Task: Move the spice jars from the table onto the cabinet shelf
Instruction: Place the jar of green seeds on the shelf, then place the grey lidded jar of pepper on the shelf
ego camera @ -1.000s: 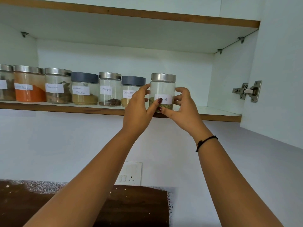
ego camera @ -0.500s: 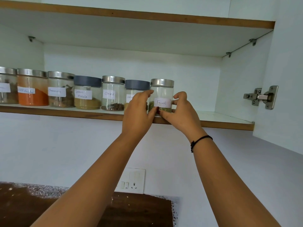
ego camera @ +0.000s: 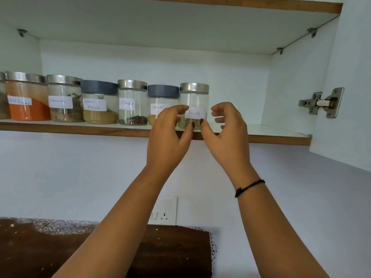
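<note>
Both hands are raised in front of the shelf with nothing gripped. The left hand (ego camera: 168, 133) is curled loosely, fingers spread. The right hand (ego camera: 224, 129) is likewise spread, its fingers clear of the glass. Only the thumb tips lie across the lower front of the fennel jar (ego camera: 194, 101); whether they touch it cannot be told.

The fennel jar is seen upright on the cabinet shelf (ego camera: 281, 137), at the right end of the row, close beside the coriander jar (ego camera: 163, 97); contact between the two cannot be confirmed. To the left stand the cloves jar (ego camera: 132, 101), the garam masala jar (ego camera: 99, 101), the cinnamon jar (ego camera: 64, 97) and a jar of orange powder (ego camera: 27, 95); a further jar is cut off at the frame edge.

Seven jars are judged placed. Bare shelf remains to the right. On the visible part of the table (ego camera: 30, 253) no jars are seen, but most of it is out of view, so completion cannot be certified.
</note>
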Motion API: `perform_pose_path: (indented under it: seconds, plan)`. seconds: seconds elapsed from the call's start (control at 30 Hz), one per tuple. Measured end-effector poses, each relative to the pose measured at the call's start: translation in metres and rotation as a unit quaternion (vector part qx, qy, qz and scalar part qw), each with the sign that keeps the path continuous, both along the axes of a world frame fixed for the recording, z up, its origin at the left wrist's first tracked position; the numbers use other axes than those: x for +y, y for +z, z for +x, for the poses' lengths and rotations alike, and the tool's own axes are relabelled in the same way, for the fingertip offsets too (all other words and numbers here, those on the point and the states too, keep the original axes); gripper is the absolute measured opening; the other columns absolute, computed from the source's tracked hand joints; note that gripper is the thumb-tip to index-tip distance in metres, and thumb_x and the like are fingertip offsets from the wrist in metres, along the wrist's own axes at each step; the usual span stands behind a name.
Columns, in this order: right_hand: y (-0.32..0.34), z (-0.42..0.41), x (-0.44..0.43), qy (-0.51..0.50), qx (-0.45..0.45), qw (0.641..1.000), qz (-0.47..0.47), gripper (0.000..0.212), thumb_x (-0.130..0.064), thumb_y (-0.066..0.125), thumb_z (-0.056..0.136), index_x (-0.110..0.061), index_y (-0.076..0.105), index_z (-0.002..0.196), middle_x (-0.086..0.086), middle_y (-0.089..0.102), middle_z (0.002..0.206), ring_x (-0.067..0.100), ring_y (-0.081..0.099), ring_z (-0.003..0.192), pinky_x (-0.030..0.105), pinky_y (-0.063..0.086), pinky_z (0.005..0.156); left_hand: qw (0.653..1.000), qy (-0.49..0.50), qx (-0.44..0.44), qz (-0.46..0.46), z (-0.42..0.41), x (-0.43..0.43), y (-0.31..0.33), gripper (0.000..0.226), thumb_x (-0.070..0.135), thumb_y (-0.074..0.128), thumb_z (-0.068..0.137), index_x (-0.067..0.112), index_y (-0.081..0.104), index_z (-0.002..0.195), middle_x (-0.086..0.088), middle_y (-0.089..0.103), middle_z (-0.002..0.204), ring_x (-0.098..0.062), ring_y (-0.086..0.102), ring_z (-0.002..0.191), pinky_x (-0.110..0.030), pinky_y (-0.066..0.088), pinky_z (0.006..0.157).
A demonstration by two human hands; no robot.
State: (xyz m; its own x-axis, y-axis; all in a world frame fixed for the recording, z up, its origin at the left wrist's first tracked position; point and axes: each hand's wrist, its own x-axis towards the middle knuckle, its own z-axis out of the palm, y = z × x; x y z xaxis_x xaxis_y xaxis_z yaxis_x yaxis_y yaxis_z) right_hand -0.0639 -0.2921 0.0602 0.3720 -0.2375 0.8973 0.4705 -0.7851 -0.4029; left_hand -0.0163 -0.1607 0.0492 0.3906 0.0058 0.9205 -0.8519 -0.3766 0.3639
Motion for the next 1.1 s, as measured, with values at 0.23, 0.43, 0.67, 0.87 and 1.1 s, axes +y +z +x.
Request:
perform_pose_path:
  seconds: [0.23, 0.43, 0.67, 0.87, 1.1]
  plan:
    - [-0.097, -0.068, 0.016, 0.145, -0.022, 0.986, 0.081, 0.004, -0.01, 0.064, 0.089, -0.01, 0.067, 0.091, 0.0, 0.067, 0.087, 0.012, 0.064, 0.081, 0.02, 0.052, 0.069, 0.959, -0.234, 0.143, -0.073, -0.073, -0.001, -0.094, 0.018, 0.016, 0.058, 0.095, 0.016, 0.067, 0.111, 0.006, 0.07, 0.106, -0.017, 0.067, 0.103, -0.038, 0.056, 0.09]
    - [-0.192, -0.127, 0.033, 0.211, 0.066, 0.957, 0.186, 0.013, -0.01, 0.064, 0.089, -0.021, 0.067, 0.094, -0.012, 0.07, 0.088, 0.012, 0.07, 0.08, 0.022, 0.057, 0.069, 0.893, -0.327, 0.306, -0.051, -0.11, 0.013, -0.183, 0.019, 0.009, 0.054, 0.098, 0.01, 0.068, 0.111, -0.001, 0.071, 0.106, -0.018, 0.068, 0.103, -0.037, 0.056, 0.092]
    - [-0.257, -0.169, 0.043, 0.138, 0.145, 0.949, 0.243, 0.017, -0.004, 0.068, 0.088, -0.02, 0.069, 0.092, -0.009, 0.071, 0.084, 0.011, 0.069, 0.078, 0.022, 0.057, 0.067, 0.839, -0.354, 0.412, -0.022, -0.137, 0.02, -0.244, 0.022, 0.013, 0.051, 0.099, 0.01, 0.068, 0.111, -0.005, 0.072, 0.104, -0.019, 0.068, 0.102, -0.03, 0.055, 0.089]
    - [-0.297, -0.205, 0.036, 0.072, 0.196, 0.934, 0.29, 0.012, -0.001, 0.066, 0.089, -0.011, 0.07, 0.091, -0.008, 0.07, 0.084, 0.012, 0.069, 0.08, 0.029, 0.059, 0.07, 0.782, -0.384, 0.489, 0.04, -0.163, 0.013, -0.289, 0.025, 0.021, 0.053, 0.095, 0.009, 0.068, 0.112, -0.002, 0.072, 0.106, -0.015, 0.068, 0.102, -0.028, 0.055, 0.089]
    - [-0.332, -0.265, 0.008, -0.033, 0.199, 0.926, 0.319, 0.006, -0.018, 0.064, 0.089, -0.015, 0.068, 0.092, -0.002, 0.071, 0.086, 0.019, 0.068, 0.078, 0.037, 0.059, 0.068, 0.712, -0.398, 0.567, 0.116, -0.211, -0.028, -0.311, 0.036, 0.039, 0.065, 0.078, 0.021, 0.067, 0.108, 0.011, 0.07, 0.098, 0.002, 0.067, 0.09, -0.01, 0.052, 0.07]
